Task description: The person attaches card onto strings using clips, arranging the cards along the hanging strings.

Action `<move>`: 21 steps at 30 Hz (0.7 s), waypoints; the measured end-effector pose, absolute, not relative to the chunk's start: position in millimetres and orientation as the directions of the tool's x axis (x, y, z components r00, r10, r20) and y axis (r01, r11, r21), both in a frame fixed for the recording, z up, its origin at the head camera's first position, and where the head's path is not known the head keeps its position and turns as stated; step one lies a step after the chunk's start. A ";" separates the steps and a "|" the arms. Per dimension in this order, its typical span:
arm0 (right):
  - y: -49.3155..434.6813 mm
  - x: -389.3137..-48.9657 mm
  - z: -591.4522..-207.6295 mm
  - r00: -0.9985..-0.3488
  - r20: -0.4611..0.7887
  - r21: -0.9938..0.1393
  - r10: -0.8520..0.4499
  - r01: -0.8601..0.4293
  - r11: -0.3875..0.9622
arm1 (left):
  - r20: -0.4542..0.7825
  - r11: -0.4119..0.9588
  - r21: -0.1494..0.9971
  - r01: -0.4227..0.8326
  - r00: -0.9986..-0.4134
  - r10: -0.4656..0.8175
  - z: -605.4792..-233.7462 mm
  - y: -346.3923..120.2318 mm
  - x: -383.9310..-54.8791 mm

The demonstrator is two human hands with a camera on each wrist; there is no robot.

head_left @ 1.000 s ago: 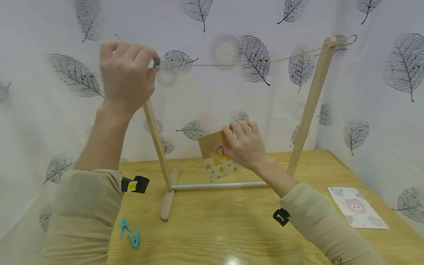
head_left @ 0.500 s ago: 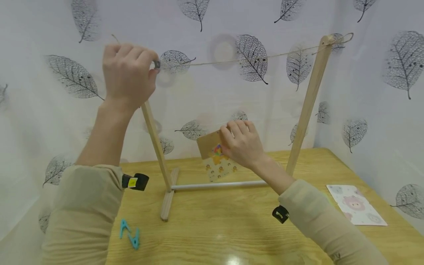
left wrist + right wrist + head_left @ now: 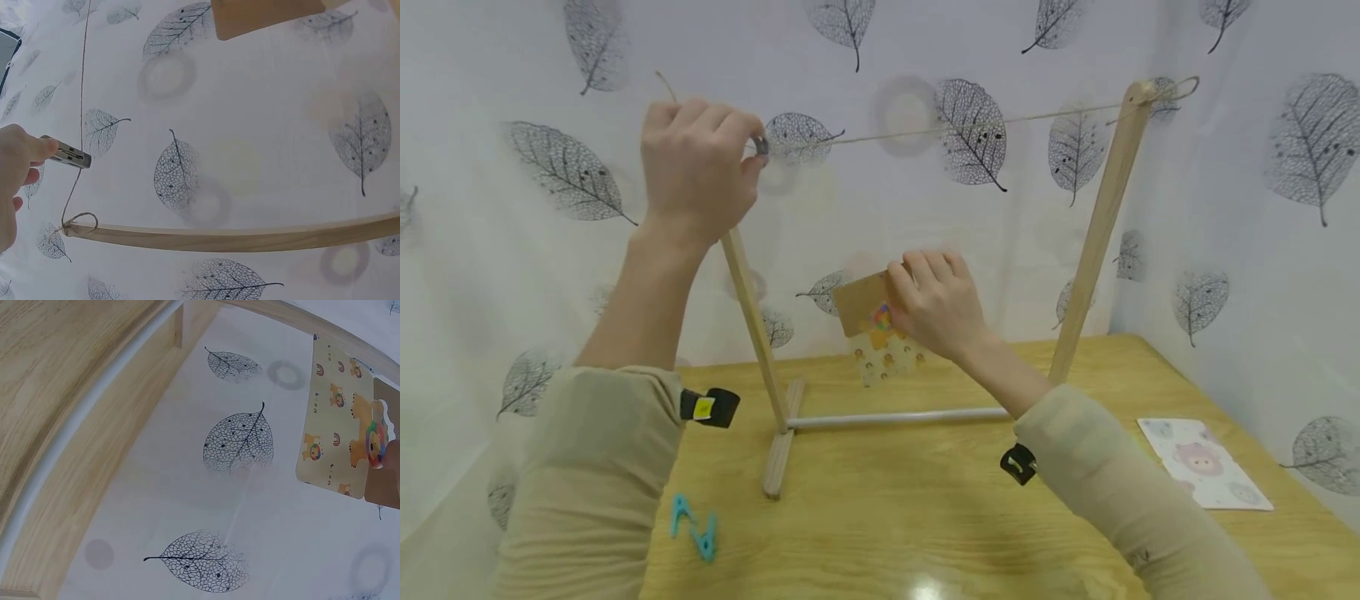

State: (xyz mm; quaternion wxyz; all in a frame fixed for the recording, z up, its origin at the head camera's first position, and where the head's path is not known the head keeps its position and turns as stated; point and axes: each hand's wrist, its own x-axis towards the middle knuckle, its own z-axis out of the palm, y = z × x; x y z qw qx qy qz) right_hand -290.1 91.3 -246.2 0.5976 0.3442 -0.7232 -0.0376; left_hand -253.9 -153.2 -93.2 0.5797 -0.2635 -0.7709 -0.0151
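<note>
My left hand point(image 3: 700, 171) is raised at the upper left and pinches a grey clothespin point(image 3: 70, 155) by its end. The clothespin's other end meets the thin twine point(image 3: 82, 94), close to the knot at the post. In the middle of the head view, my right hand point(image 3: 936, 300) holds a small notebook point(image 3: 337, 419) by its upper part. Its brown top and cream cover printed with orange lions show, and it hangs tilted below the twine, apart from it. The right fingers hide one side of the notebook.
A wooden frame with a left post point(image 3: 752, 325), a right post point(image 3: 1101, 233) and a white crossbar point(image 3: 902, 417) stands on the table point(image 3: 865, 517). Two teal clothespins point(image 3: 694, 529) lie front left. A white notebook with a pink picture point(image 3: 1206, 462) lies at the right.
My right hand has lifted the lion notebook slightly, up and to the left. My left hand has shifted a little to the right with the grey clothespin.
</note>
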 end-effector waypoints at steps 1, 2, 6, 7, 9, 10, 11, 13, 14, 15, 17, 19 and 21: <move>89.6 -290.5 -243.3 -0.047 0.842 0.463 -0.538 -0.448 0.764 | 0.902 0.862 -0.280 0.424 -0.192 0.387 -93.3 -153.5 -253.8; 87.9 -291.0 -240.2 -0.047 0.845 0.460 -0.532 -0.441 0.770 | 0.902 0.862 -0.277 0.424 -0.194 0.385 -93.3 -153.7 -253.8; 81.9 -292.2 -227.1 -0.055 0.856 0.446 -0.515 -0.426 0.787 | 0.904 0.865 -0.267 0.425 -0.201 0.377 -92.8 -154.2 -254.6; 80.5 -292.3 -224.2 -0.058 0.856 0.445 -0.514 -0.424 0.789 | 0.905 0.867 -0.262 0.424 -0.205 0.373 -92.6 -154.2 -254.5; 77.7 -292.5 -219.5 -0.059 0.855 0.447 -0.515 -0.419 0.790 | 0.902 0.871 -0.259 0.418 -0.216 0.373 -92.0 -154.5 -254.3; 76.2 -292.3 -217.3 -0.058 0.855 0.449 -0.516 -0.416 0.791 | 0.900 0.872 -0.258 0.415 -0.225 0.373 -91.7 -154.7 -253.9; 74.8 -292.0 -215.5 -0.058 0.855 0.450 -0.516 -0.414 0.792 | 0.898 0.873 -0.257 0.414 -0.233 0.374 -91.4 -154.9 -253.7; 71.8 -291.4 -211.7 -0.057 0.855 0.452 -0.516 -0.407 0.794 | 0.891 0.877 -0.250 0.411 -0.257 0.374 -90.8 -155.0 -252.7; 70.3 -291.0 -209.7 -0.057 0.856 0.451 -0.514 -0.405 0.796 | 0.888 0.879 -0.246 0.409 -0.269 0.374 -90.4 -155.2 -252.3; 68.7 -290.6 -207.5 -0.059 0.857 0.448 -0.511 -0.404 0.798 | 0.886 0.882 -0.237 0.408 -0.282 0.369 -89.7 -155.0 -251.7; 65.8 -290.2 -203.0 -0.066 0.860 0.440 -0.506 -0.405 0.802 | 0.883 0.888 -0.222 0.402 -0.303 0.358 -88.4 -154.7 -250.1; 63.2 -290.2 -198.1 -0.075 0.860 0.437 -0.506 -0.404 0.803 | 0.881 0.895 -0.208 0.395 -0.323 0.347 -86.8 -154.4 -248.5; 60.8 -290.4 -193.4 -0.077 0.857 0.441 -0.509 -0.400 0.803 | 0.876 0.901 -0.195 0.388 -0.344 0.338 -84.9 -154.1 -247.1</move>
